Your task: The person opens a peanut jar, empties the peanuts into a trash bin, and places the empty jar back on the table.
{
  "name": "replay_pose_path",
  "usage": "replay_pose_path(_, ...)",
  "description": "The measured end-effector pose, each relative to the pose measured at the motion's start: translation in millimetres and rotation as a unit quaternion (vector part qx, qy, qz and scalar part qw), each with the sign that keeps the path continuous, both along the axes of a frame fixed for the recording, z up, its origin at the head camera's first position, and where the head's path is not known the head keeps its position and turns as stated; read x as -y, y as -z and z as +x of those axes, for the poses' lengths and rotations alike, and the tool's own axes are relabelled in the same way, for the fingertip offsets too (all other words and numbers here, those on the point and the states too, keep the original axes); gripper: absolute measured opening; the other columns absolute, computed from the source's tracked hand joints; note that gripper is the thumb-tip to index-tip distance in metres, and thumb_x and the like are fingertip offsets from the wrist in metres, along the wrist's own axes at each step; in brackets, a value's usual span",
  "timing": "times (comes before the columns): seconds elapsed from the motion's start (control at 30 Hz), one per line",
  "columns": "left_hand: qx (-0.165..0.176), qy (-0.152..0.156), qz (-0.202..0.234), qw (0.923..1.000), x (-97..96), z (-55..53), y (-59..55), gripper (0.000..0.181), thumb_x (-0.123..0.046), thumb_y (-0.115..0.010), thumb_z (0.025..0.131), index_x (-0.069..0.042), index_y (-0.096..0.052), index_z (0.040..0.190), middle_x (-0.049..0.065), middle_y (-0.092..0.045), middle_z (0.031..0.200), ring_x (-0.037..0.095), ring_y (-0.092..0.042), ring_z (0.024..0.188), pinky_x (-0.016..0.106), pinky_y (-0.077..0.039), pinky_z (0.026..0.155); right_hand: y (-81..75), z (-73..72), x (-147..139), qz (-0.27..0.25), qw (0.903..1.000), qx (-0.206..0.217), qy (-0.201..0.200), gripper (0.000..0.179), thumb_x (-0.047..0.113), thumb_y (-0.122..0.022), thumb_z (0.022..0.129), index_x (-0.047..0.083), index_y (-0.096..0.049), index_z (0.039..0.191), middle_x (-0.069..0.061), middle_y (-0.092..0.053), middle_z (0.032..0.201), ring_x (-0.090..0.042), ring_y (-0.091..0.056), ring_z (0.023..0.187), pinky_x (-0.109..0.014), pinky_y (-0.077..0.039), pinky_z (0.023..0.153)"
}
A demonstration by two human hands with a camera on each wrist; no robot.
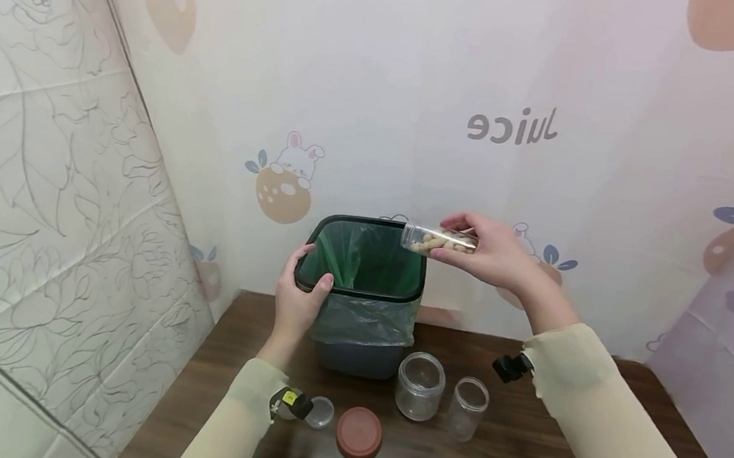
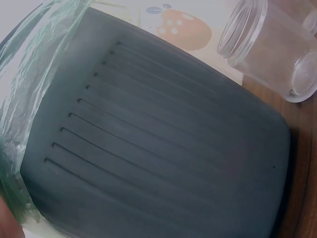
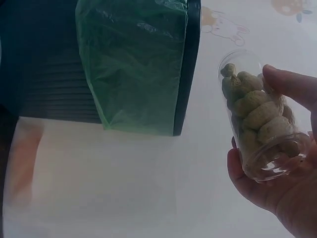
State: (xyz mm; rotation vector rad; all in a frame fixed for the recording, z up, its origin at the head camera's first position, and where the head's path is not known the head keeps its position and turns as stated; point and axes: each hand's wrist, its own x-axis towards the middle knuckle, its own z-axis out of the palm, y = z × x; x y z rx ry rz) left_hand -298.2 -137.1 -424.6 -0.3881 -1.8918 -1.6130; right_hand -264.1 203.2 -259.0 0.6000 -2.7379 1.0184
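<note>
My right hand (image 1: 494, 252) grips a slim clear plastic jar (image 3: 233, 99) of pale tan pieces (image 3: 260, 116) that look like unshelled peanuts. In the head view the jar is tipped nearly level, its mouth end at the right rim of the trash bin (image 1: 354, 360). That bin is dark, with a black rim and a green plastic liner (image 1: 368, 321) folded over it. The left hand (image 1: 299, 300) holds the bin's rim at its front left corner, thumb on the near edge. In the left wrist view, only a bit of this hand shows at the lower left.
On the brown wooden table (image 1: 518, 450) stand a wide clear jar (image 1: 420, 393) and a narrower clear jar (image 1: 467, 412), right of the bin. A reddish-brown lid (image 1: 359, 435) and a small clear lid (image 1: 320, 412) lie in front. A patterned curtain (image 1: 379, 97) hangs behind.
</note>
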Motion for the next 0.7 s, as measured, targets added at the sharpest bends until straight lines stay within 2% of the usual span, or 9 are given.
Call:
replay_pose_path(0.17,-0.003,0.002,0.005,1.0000,1.1,-1.8,0.3,0.070,-0.030,-0.074,0.090,-0.007,-0.059,0.154,0.015,-0.057,0.160,0.036,-0.049,0.150,0.071,-0.033,0.121,-1.4,-7.0,12,-0.002,0.9997,0.020,-0.011,0.060,0.041,-0.084,0.098,0.009,-0.061,0.143,-0.013,-0.065,0.139,-0.030,-0.063,0.117,-0.046,-0.054,0.095)
replay_pose_path(0.27,-0.003,0.001,0.005,1.0000,0.9,-2.3,-0.3,0.072,-0.027,-0.073,0.091,-0.001,-0.056,0.155,0.021,-0.054,0.161,0.042,-0.047,0.151,0.073,-0.031,0.122,0.0,-11.0,17,0.010,0.9998,0.015,-0.012,0.057,0.040,-0.084,0.097,0.010,-0.063,0.141,-0.014,-0.065,0.138,-0.031,-0.063,0.116,-0.047,-0.053,0.095)
replay_pose_path(0.4,-0.002,0.003,0.007,1.0000,-2.2,15.3,-18.6,0.072,-0.028,-0.072,0.091,0.008,-0.056,0.151,0.028,-0.054,0.158,0.045,-0.048,0.149,0.072,-0.031,0.122,4.3,-16.3,20,0.031,0.9993,-0.012,-0.019,0.052,0.035,-0.086,0.097,0.009,-0.066,0.137,-0.016,-0.067,0.134,-0.031,-0.064,0.111,-0.046,-0.054,0.091)
replay_pose_path(0.5,-0.009,0.007,0.013,0.9999,-5.3,29.3,-32.2,0.071,-0.029,-0.072,0.091,0.010,-0.057,0.148,0.031,-0.056,0.155,0.047,-0.050,0.147,0.073,-0.032,0.121,6.8,-17.9,22,0.035,0.9988,-0.024,-0.024,0.052,0.035,-0.086,0.096,0.008,-0.066,0.136,-0.017,-0.068,0.133,-0.031,-0.064,0.109,-0.044,-0.055,0.089)
replay_pose_path(0.7,-0.019,0.009,0.022,0.9995,-7.5,31.7,-32.3,0.069,-0.024,-0.072,0.089,0.010,-0.057,0.147,0.030,-0.056,0.154,0.046,-0.050,0.146,0.074,-0.032,0.120,8.1,-19.7,25,0.037,0.9985,-0.028,-0.028,0.055,0.036,-0.086,0.096,0.007,-0.066,0.137,-0.017,-0.068,0.133,-0.032,-0.064,0.110,-0.047,-0.054,0.090)
